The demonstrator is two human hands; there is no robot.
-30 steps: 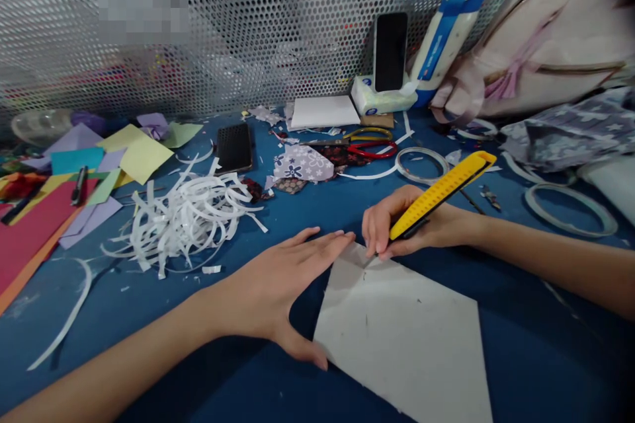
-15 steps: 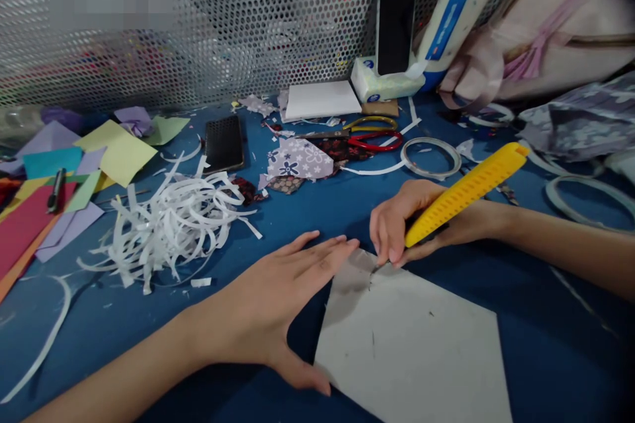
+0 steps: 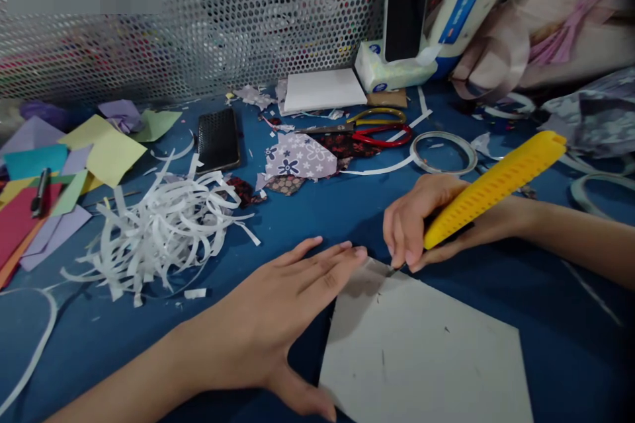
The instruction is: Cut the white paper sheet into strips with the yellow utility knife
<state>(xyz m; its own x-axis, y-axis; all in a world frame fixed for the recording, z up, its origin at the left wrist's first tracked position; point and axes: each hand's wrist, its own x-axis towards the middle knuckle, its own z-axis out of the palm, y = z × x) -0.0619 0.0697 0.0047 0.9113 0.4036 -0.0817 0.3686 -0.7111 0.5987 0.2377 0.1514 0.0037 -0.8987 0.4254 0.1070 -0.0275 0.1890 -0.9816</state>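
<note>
A pale grey piece of cardboard with straight edges lies on the blue table, with a few short dark marks on its face. My left hand rests open at its left side, fingertips at the top corner and thumb by the lower left edge. In my right hand is a yellow utility knife, held slanted like a pen, its handle pointing up to the right. Its tip meets the cardboard near the upper edge, close to my left fingertips. My right fingers partly hide the blade.
Curled white paper strips are heaped on the left, near coloured papers and a dark phone. Scissors, fabric scraps and a tape roll lie behind my hands. Another phone leans before the perforated metal screen.
The whole view has shifted a little, with the cardboard appearing lower and further right. The knife tip has moved slightly toward the cardboard's upper edge. My left hand keeps its spread pose.
</note>
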